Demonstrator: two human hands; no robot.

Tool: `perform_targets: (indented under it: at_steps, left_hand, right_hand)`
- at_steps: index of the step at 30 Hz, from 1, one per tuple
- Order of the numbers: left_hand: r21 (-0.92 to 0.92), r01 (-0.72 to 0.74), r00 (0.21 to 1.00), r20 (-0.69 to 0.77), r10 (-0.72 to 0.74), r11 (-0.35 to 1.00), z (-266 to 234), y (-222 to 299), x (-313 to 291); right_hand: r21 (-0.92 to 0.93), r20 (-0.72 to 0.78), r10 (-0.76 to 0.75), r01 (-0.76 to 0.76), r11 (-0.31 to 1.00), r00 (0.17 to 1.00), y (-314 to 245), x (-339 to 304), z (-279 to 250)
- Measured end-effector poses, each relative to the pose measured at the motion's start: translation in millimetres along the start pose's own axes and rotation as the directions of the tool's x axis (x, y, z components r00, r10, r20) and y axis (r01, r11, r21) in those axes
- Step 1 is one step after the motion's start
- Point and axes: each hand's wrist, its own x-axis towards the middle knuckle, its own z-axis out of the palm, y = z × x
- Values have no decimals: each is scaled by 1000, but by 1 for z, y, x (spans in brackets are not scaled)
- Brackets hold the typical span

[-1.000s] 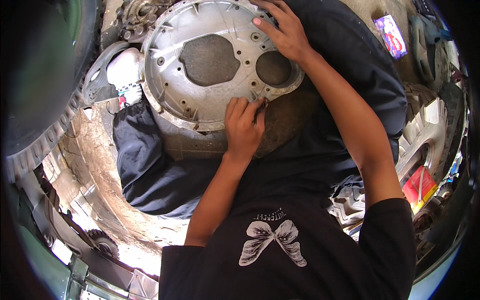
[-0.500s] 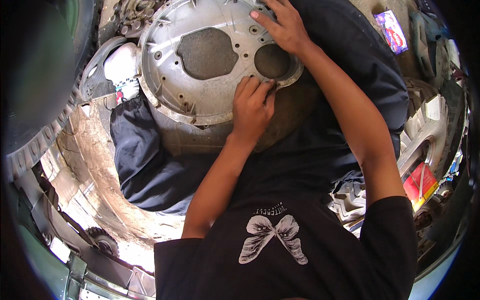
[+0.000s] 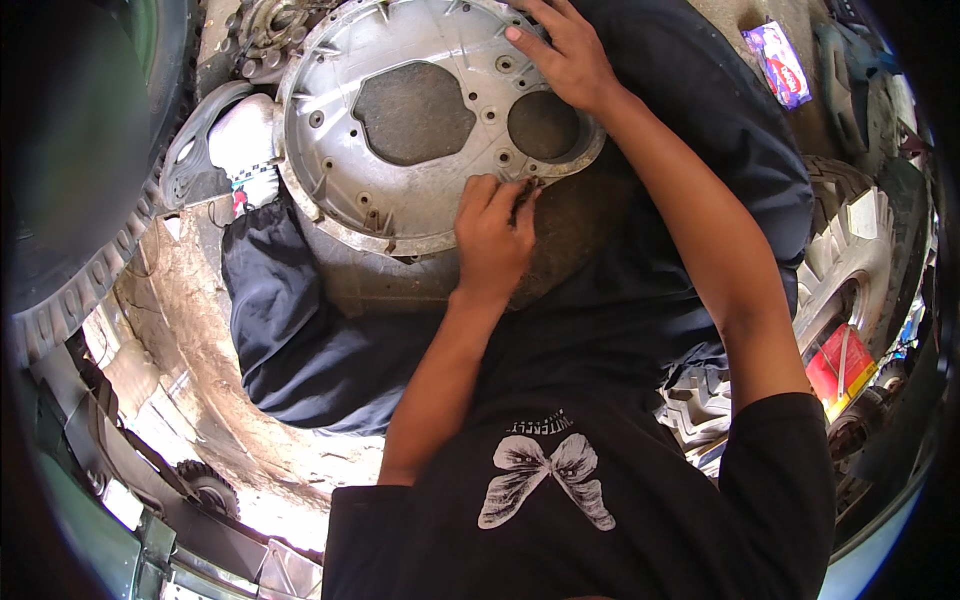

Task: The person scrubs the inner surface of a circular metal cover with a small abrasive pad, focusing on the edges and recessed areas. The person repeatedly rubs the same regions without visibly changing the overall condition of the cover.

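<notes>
A round cast-metal bell housing (image 3: 420,190) lies between my legs, with a large irregular opening, a smaller round one and several bolt holes. At its near right rim, my left hand (image 3: 493,240) is closed in a pinch. A small dark piece shows between thumb and fingers, too hidden to name. My right hand (image 3: 575,62) rests on the far right rim beside the round opening. Its thumb lies on the metal face and its fingers are spread, with some tips cut off by the picture's top edge.
A sandalled foot (image 3: 240,135) sits left of the housing, near greasy metal parts (image 3: 268,40). Large tyres stand at the left (image 3: 95,280) and right (image 3: 850,260). A purple packet (image 3: 778,65) lies at the far right; a red and yellow box (image 3: 840,365) is lower right.
My left hand has moved slightly toward me and left along the rim, still pinched. My right hand stays on the housing almost unmoved.
</notes>
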Motion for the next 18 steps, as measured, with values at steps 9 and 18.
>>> perform_targets:
  at_steps: [9,18]
  left_hand:
    - [8,-94,996,-4,94,996,20,4,26]
    - [1,-96,995,-26,96,995,20,3,19]
  right_hand:
    - [27,-54,-83,85,996,995,3,2,4]
    - [-71,-82,-118,112,991,990,6,0,6]
